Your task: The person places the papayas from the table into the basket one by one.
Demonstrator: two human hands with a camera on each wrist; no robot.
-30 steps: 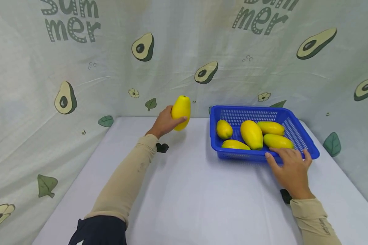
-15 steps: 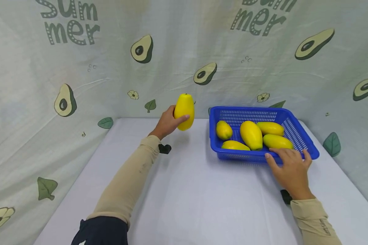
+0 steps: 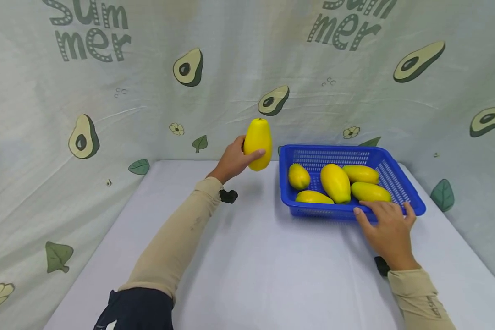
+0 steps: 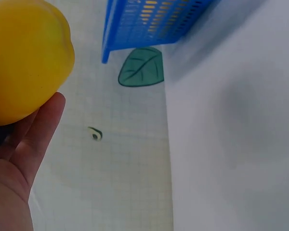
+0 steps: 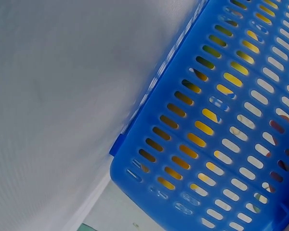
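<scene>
My left hand (image 3: pixel 236 158) grips a yellow papaya (image 3: pixel 257 144) upright above the back of the table, to the left of the basket. In the left wrist view, fingers (image 4: pixel 38 139) lie along the underside of the papaya (image 4: pixel 26 62). My right hand (image 3: pixel 389 233) holds the front rim of a blue plastic basket (image 3: pixel 313 211) near its right corner, fingers bent over the edge. Several yellow papayas (image 3: pixel 335 183) lie inside. Through the slots of the basket wall (image 5: pixel 183 139) in the right wrist view, yellow fruit and parts of the fingers show.
A white cloth covers the table (image 3: pixel 272 266). Behind and at both sides hangs a pale curtain (image 3: pixel 227 68) printed with avocados, leaves and lettering. The basket stands close to the back curtain, toward the table's right edge.
My left hand has carried the papaya to the right and slightly up, closer to the basket. My right hand stays at the basket's rim.
</scene>
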